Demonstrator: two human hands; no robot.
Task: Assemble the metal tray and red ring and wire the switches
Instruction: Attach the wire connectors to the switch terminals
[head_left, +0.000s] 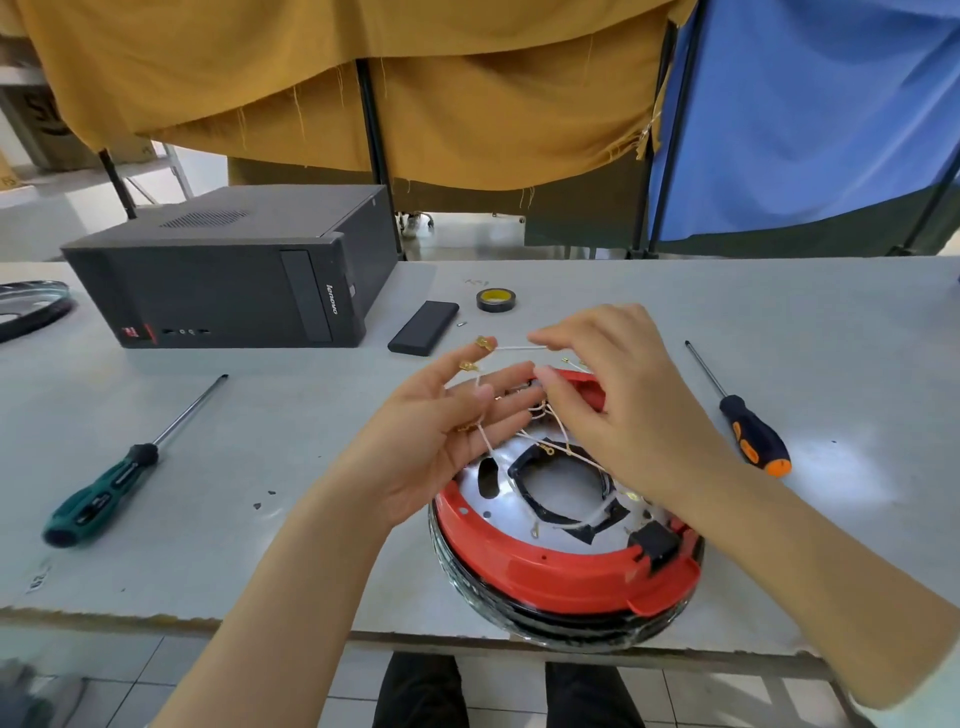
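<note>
Here, I start with the grey desk (779, 322) filling the middle band of the frame, with the black desktop computer case (228, 270) lying on its side at the upper left. Low and centre-right, near the desk's front edge, sits the round assembly: the red plastic ring (540, 566) is seated around the shiny metal tray (561, 483), so that part of the job looks done to me and the wiring is what's in hand. A green-handled screwdriver (119, 467) lies at the left, an orange-and-black screwdriver (748, 426) at the right, and a flat black block (423, 327) and a roll of black tape (494, 300) sit above centre.

My left hand (431, 441) is at centre, palm up and fingers spread loosely, with thin white wires (483, 415) draped across and between them; its grip is released, more a cradle than a hold. My right hand (608, 395) is just beside it over the ring's far rim, pinching one white wire by forefinger and thumb, the brass spade terminals (484, 343) sticking out to the left.

My worry is tangling: the strands cross over my fingers, so pulling one could drag another off its terminal. I could also fit a lead to the wrong switch, since the wires all look alike. I cannot make out the switches themselves behind my hands.
</note>
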